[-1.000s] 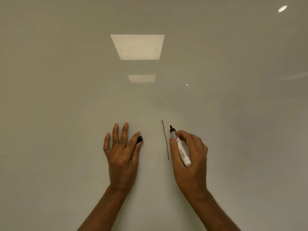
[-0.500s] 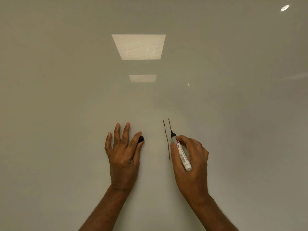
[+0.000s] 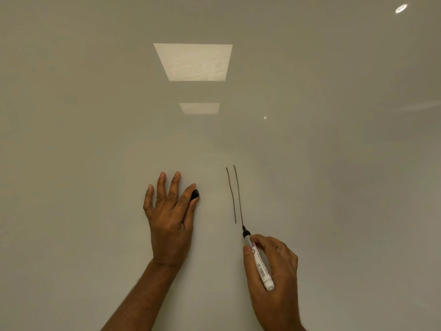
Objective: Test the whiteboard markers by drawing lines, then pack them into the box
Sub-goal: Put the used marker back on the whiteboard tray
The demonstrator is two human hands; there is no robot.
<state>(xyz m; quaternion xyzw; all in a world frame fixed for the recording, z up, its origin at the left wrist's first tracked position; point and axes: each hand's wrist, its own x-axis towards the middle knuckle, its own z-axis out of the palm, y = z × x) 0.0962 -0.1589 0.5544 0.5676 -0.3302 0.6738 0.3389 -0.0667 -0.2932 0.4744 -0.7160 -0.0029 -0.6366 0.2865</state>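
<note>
My right hand (image 3: 274,271) grips a white whiteboard marker (image 3: 259,260) with a black tip, which touches the whiteboard (image 3: 95,139) at the lower end of the right-hand line (image 3: 238,194). A second thin dark line (image 3: 231,194) runs just left of it. My left hand (image 3: 170,218) lies flat on the board with fingers spread, and pinches the black marker cap (image 3: 195,194) between thumb and forefinger. No box is in view.
The glossy whiteboard fills the whole view. Reflections of two rectangular ceiling lights (image 3: 194,62) show at upper centre, and a small round light reflection (image 3: 401,8) at the top right.
My right hand has drawn the marker downward, and a second line now stands beside the first. My left hand has stayed in place with the cap.
</note>
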